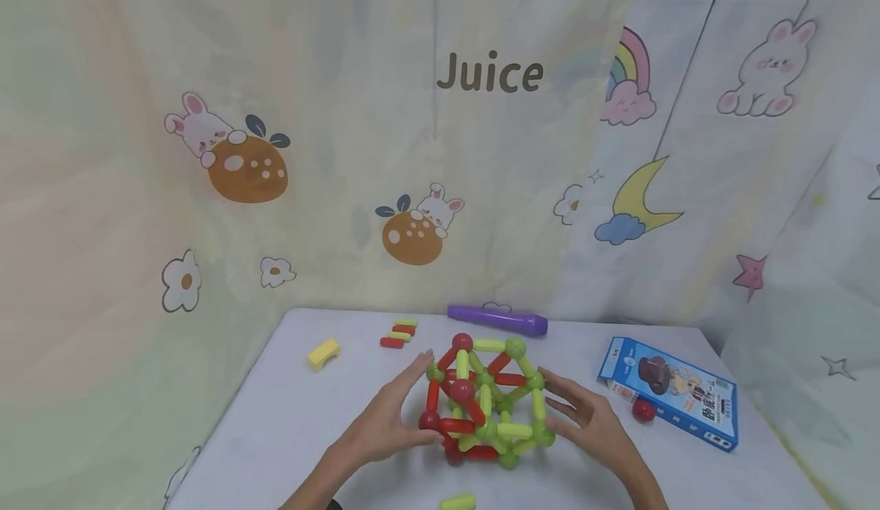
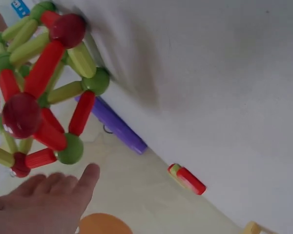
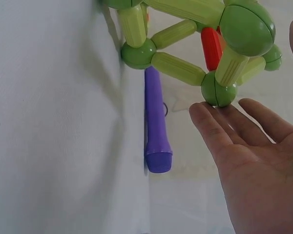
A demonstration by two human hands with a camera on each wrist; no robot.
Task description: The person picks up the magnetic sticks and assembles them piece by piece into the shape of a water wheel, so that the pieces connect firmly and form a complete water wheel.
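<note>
A ball-and-stick building-toy structure (image 1: 486, 429) of red and green balls with red and yellow-green sticks stands on the white table (image 1: 275, 426). At its left side is my left hand (image 1: 385, 422), thumb by a low red ball and fingers nearly straight. In the left wrist view, that hand's index fingertip (image 2: 92, 170) lies just beside a green ball (image 2: 70, 149). My right hand (image 1: 593, 424) is at the right side, fingers extended. The right wrist view shows its fingertips (image 3: 200, 111) at a green ball (image 3: 219, 90), barely touching or just short of it.
A purple toy microphone (image 1: 496, 319) lies at the back edge. Several loose red and yellow-green sticks (image 1: 399, 334) and a yellow arch block (image 1: 324, 354) are back left. One stick (image 1: 457, 502) lies in front. A blue box (image 1: 677, 389) and a red ball (image 1: 643, 411) sit right.
</note>
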